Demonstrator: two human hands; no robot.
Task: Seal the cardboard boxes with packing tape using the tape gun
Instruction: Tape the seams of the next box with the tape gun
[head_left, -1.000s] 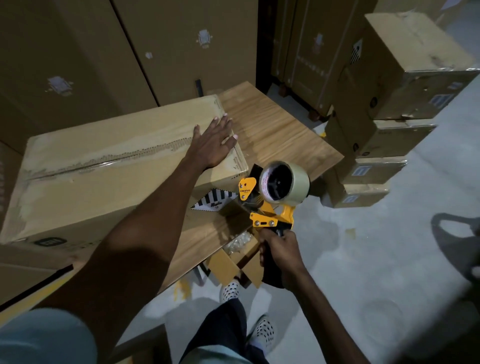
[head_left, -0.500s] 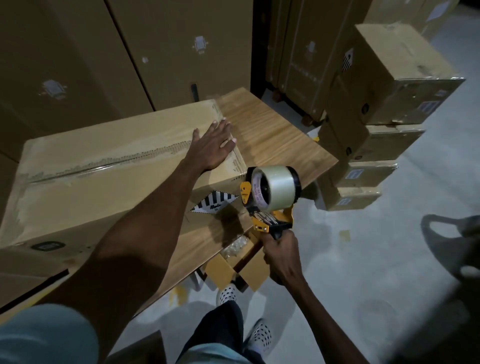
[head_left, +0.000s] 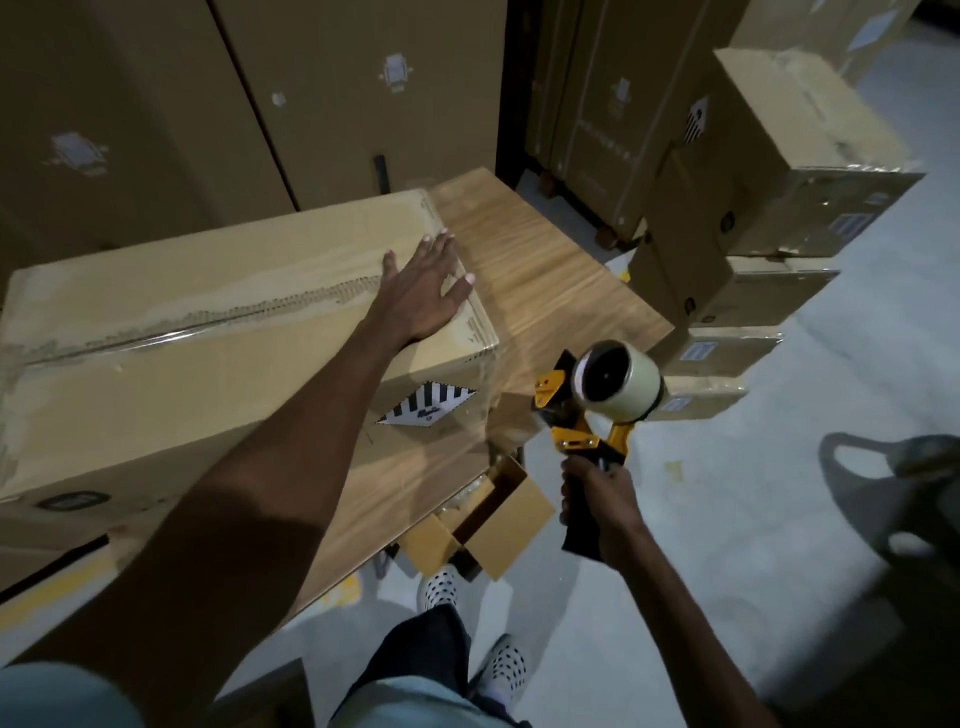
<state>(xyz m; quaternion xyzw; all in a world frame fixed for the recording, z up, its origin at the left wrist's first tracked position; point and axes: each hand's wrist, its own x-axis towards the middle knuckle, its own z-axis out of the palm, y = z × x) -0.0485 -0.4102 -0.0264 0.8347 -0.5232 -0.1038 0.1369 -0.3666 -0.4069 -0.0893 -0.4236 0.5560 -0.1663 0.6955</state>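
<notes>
- Right hand (head_left: 597, 501) nearest me, fingers wrapped round the black grip of the yellow tape gun (head_left: 592, 415), held off the table's near edge, apart from the carton.
- Small open carton (head_left: 488, 519) sits below the table edge, flaps out.
- Left hand (head_left: 423, 291) lies flat, fingers straight, pressing the right end of the large cardboard box (head_left: 208, 332) on the wooden table (head_left: 561, 291).
- Centre seam of that box looks already taped; I judge one run done and the gun between passes.
- Next, I'd bring the gun's mouth onto the right end face and pull tape across while the flat hand steadies.
- Stacked boxes (head_left: 779, 208) wait beyond, on the floor.
</notes>
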